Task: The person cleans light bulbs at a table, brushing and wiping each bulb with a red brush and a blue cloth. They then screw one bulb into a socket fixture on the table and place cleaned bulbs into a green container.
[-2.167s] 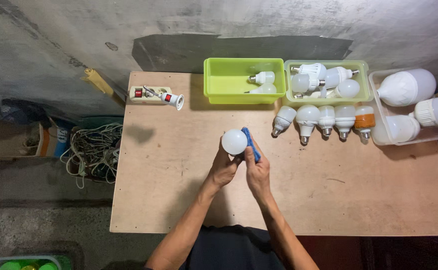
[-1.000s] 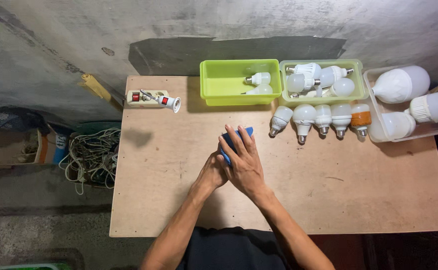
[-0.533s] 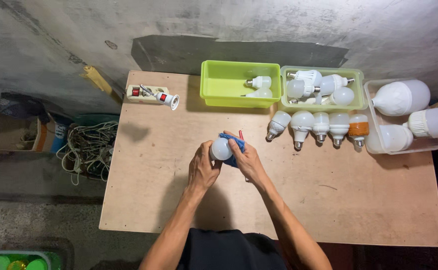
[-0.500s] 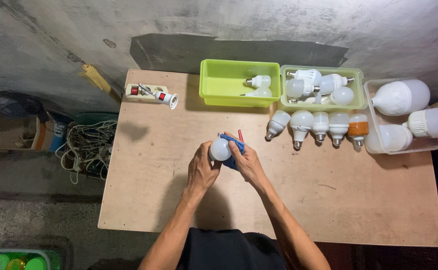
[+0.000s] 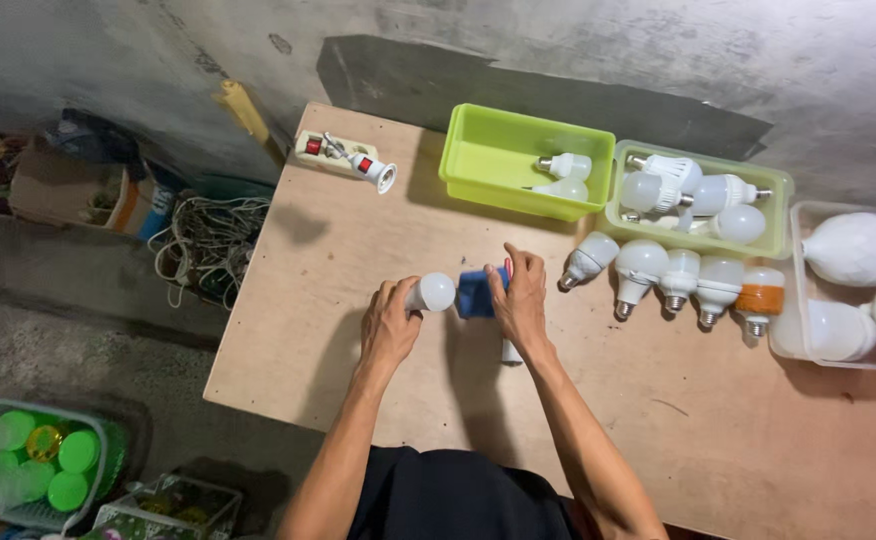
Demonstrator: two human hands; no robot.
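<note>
My left hand (image 5: 390, 327) grips a white light bulb (image 5: 435, 292) by its base, with the round globe pointing right, over the middle of the wooden table (image 5: 358, 250). My right hand (image 5: 519, 300) holds a blue cloth (image 5: 476, 294) just right of the globe, close to it or touching it. A small white object (image 5: 510, 352) lies on the table under my right wrist.
A row of several bulbs (image 5: 678, 280) lies right of my hands. Behind it stand a bright green bin (image 5: 478, 160) with two bulbs, a pale green bin (image 5: 773, 190) with several, and a clear tray (image 5: 793, 330) of large bulbs. A lamp socket tester (image 5: 343, 158) sits back left.
The camera view has tilted. My hands stay together at the table's middle; the bulb's globe now points right toward the blue cloth, and my right hand sits flatter against the cloth.
</note>
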